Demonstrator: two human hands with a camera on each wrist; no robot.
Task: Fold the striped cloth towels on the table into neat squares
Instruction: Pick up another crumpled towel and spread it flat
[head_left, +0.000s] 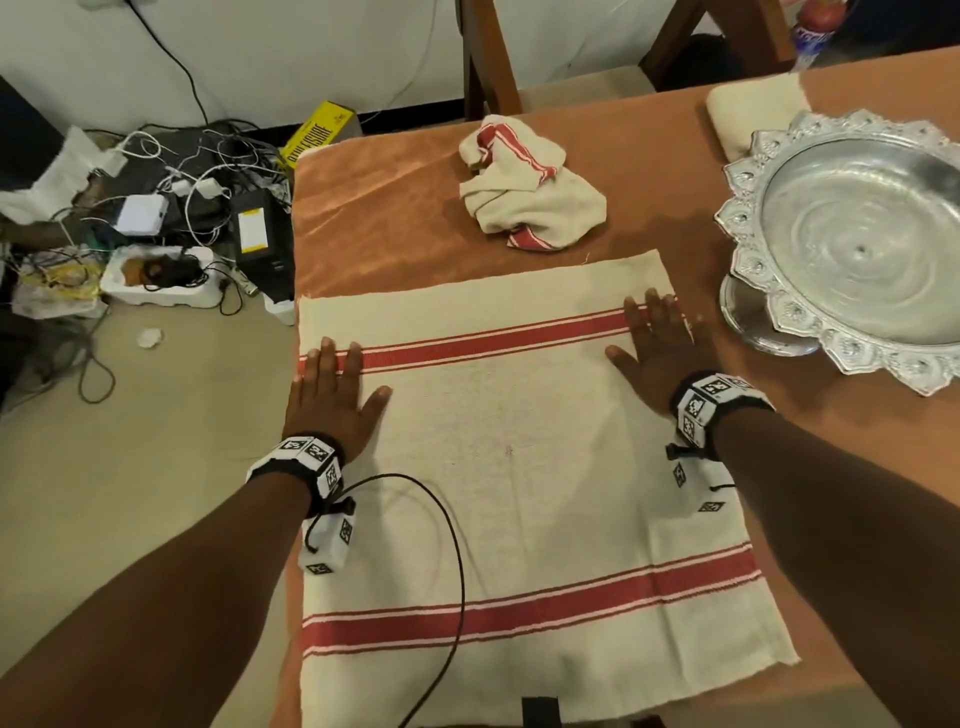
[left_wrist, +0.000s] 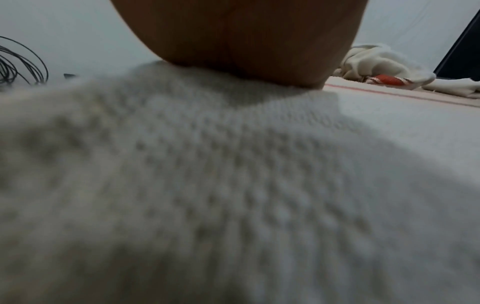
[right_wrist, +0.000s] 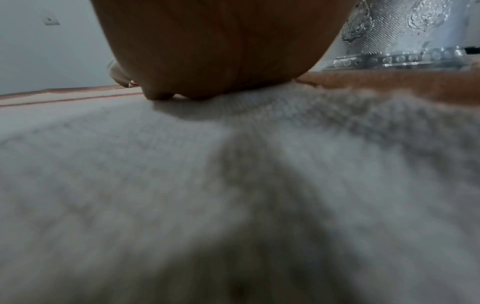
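Observation:
A cream towel with red stripes (head_left: 509, 467) lies spread flat on the table. My left hand (head_left: 332, 387) presses flat on its left edge over the far red stripe, fingers straight. My right hand (head_left: 657, 345) presses flat on its right edge over the same stripe. A second striped towel (head_left: 524, 187) lies crumpled at the far side of the table. In the left wrist view the palm (left_wrist: 246, 41) rests on the weave (left_wrist: 233, 185), with the crumpled towel (left_wrist: 376, 61) beyond. In the right wrist view the palm (right_wrist: 207, 47) lies on the cloth (right_wrist: 182, 185).
An ornate silver tray (head_left: 857, 244) stands at the right, close to my right hand; its base (right_wrist: 405, 55) shows in the right wrist view. A folded cream cloth (head_left: 753, 114) lies behind it. A black cable (head_left: 457, 561) crosses the towel. Cables and boxes (head_left: 156, 218) clutter the floor at left.

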